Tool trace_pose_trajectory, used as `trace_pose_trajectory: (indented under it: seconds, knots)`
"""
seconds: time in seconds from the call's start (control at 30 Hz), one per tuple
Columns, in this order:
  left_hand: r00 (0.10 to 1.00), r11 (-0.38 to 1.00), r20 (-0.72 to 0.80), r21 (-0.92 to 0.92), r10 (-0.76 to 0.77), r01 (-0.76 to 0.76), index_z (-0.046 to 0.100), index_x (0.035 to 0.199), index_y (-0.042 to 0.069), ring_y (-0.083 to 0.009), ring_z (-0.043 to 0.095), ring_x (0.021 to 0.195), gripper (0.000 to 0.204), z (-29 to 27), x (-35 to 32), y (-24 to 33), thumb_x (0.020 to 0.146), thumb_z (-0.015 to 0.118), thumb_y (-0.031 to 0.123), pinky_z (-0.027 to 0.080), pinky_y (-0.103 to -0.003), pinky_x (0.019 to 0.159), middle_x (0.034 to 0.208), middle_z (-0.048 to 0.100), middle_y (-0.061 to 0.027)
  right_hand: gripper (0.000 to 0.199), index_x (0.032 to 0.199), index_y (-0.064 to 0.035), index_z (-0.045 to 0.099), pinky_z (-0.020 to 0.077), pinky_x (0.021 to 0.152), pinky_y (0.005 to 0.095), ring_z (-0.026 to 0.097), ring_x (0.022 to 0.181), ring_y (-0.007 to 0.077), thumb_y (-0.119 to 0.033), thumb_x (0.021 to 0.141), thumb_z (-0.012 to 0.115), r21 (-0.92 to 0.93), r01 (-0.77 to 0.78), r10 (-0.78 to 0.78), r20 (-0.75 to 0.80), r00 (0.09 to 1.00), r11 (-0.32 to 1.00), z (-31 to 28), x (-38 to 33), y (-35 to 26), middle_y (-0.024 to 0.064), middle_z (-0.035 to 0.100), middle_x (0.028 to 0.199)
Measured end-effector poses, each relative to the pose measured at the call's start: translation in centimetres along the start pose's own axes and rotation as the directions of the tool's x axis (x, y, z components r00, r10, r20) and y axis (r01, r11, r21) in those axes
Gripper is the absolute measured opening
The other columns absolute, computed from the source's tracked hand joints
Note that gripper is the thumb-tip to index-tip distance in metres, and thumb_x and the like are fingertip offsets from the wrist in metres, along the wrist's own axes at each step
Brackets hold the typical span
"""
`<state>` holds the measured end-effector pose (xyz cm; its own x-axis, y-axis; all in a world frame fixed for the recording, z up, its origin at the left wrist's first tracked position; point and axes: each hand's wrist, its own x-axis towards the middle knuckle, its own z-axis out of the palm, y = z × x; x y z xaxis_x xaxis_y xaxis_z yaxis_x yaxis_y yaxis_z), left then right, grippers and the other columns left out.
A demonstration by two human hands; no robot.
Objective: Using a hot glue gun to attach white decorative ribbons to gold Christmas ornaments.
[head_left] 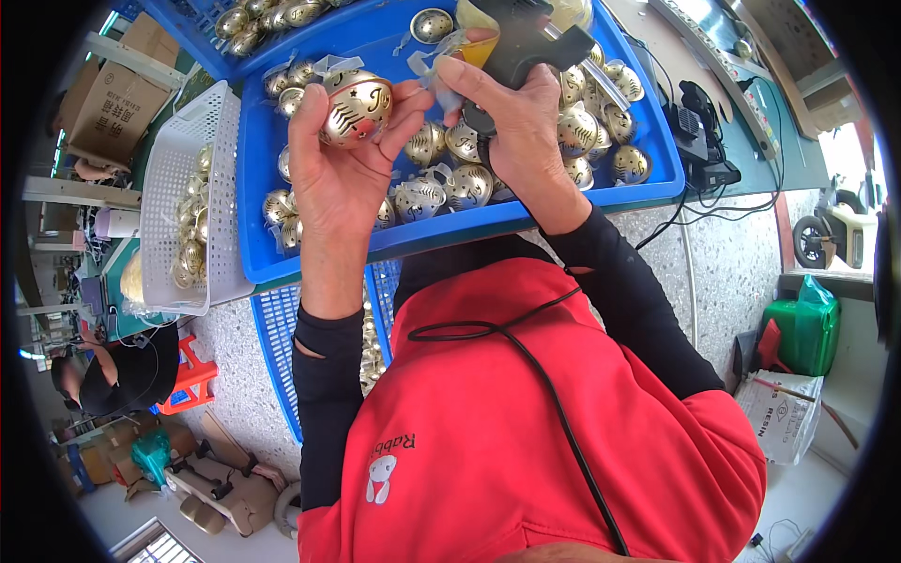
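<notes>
Gold bell [357,108] gripped by left hand [343,159] above blue tray [253,235]; black glue gun [516,47] clasped in right hand [516,131]. Bell judged light, rigid, slippery; sides best pinched.

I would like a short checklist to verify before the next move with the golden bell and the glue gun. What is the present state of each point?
1. Left hand holds the golden bell firmly, fingers around it: ok.
2. Right hand has its grip on the black glue gun: ok.
3. Gun nozzle tip visible and aimed at the bell: cannot tell, the fingers hide it.
4. Translucent ribbon pinched between the two hands: ok.
5. Black cord free of the blue tray: ok, it runs down over the red top.
6. Glue present on the bell: cannot tell.
</notes>
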<state>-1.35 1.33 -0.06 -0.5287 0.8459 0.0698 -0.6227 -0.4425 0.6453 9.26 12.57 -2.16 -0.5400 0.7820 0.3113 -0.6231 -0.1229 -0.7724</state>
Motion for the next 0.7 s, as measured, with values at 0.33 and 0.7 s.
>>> trace_pose_trajectory:
  seconds: [0.33, 0.7]
  knots:
    - [0.992, 0.993, 0.127, 0.114, -0.02, 0.005, 0.054, 0.107, -0.011, -0.0402, 0.062, 0.093, 0.054, -0.6, -0.7, -0.9, 0.089, 0.048, 0.039, 0.055, -0.042, 0.08, 0.099, 0.06, -0.031, 0.032, 0.102, 0.0002, 0.053, 0.0451, 0.047, 0.0256, 0.062, 0.066, 0.0155, -0.001, 0.074, 0.069, -0.044, -0.08, 0.076, -0.092, 0.993, 0.996, -0.3, -0.1, 0.5, 0.0086, 0.062, 0.08]
    - [0.964, 0.992, 0.257, 0.123, -0.064, 0.033, 0.052, 0.111, -0.008, -0.0403, 0.061, 0.094, 0.052, -1.5, -0.9, -1.1, 0.088, 0.046, 0.038, 0.053, -0.043, 0.082, 0.102, 0.059, -0.0284, 0.033, 0.1, 0.0005, 0.054, 0.0478, 0.063, 0.0247, 0.06, 0.072, 0.0121, 0.003, 0.07, 0.068, -0.067, -0.056, 0.052, -0.05, 0.997, 0.996, -0.8, -0.5, 0.9, 0.006, 0.061, 0.08]
